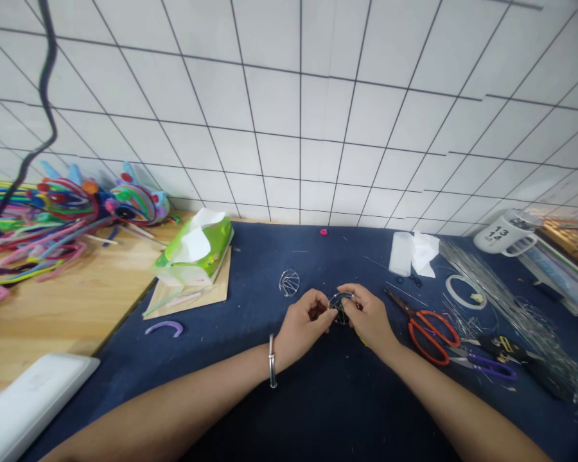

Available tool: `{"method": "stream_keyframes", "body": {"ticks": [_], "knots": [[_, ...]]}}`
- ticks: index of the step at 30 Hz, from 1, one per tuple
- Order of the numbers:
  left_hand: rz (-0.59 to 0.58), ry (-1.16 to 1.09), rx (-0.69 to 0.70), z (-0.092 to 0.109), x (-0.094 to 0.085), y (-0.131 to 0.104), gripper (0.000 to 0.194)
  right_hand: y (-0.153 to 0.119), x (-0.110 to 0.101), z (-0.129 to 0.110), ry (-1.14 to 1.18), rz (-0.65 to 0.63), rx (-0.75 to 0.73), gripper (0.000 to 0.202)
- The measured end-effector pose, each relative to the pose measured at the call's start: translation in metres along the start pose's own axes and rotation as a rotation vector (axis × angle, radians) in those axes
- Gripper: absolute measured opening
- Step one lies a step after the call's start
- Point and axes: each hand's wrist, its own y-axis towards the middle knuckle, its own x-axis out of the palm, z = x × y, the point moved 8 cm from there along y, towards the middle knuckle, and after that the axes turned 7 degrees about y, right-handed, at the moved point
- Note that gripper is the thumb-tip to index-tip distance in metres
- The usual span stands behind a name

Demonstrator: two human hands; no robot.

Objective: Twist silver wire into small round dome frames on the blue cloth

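Between my two hands is a small round wire frame [341, 316], pinched at its rim from both sides. My left hand [308, 321], with a silver bangle on its wrist, grips the left edge with thumb and fingers. My right hand [368, 317] closes on the right edge, its fingertips over the top. The finer parts of the wire are hidden by my fingers. Another round wire piece [289, 282], with thin spokes inside a ring, lies flat on the dark blue cloth [250, 256], up and left of my hands.
Right of my hands lie orange-handled scissors [428, 333], purple-handled scissors [491, 366], a white coil [466, 292] and a bundle of thin wires [510, 301]. A mug [503, 236] stands behind. Leftward are a tissue box [197, 250], a purple curved piece [164, 328] and colourful pipe cleaners [33, 250].
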Motion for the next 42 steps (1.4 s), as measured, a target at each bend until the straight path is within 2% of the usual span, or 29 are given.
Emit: {"method": "stream_keyframes", "body": {"ticks": [6,12,19,25,29,35,38,42], "knots": [[0.033,0.076,-0.005,-0.003,-0.003,0.001,0.013,-0.001,0.003,-0.007,-0.121,-0.021,-0.039,0.023],[0.030,0.149,0.014,-0.002,-0.003,0.001,0.012,-0.001,0.001,-0.021,-0.232,0.004,-0.144,0.015],[0.015,0.249,0.072,0.004,0.000,-0.003,0.008,-0.002,0.003,-0.018,-0.296,0.007,-0.172,0.006],[0.033,0.252,0.090,0.008,-0.006,0.004,0.007,-0.002,0.002,-0.023,-0.336,-0.014,-0.209,0.009],[0.052,0.275,0.108,0.010,-0.011,0.007,0.008,-0.002,-0.003,-0.029,-0.383,0.017,-0.236,0.011],[-0.012,0.310,0.133,0.012,-0.004,0.006,0.006,-0.003,0.001,-0.027,-0.408,0.007,-0.283,0.007],[-0.040,0.282,0.127,0.012,-0.002,0.005,0.007,-0.003,0.002,-0.023,-0.397,0.002,-0.266,0.005],[-0.013,0.233,0.108,0.012,-0.004,0.005,0.014,0.000,-0.005,-0.016,-0.303,0.031,-0.170,0.009]]}}
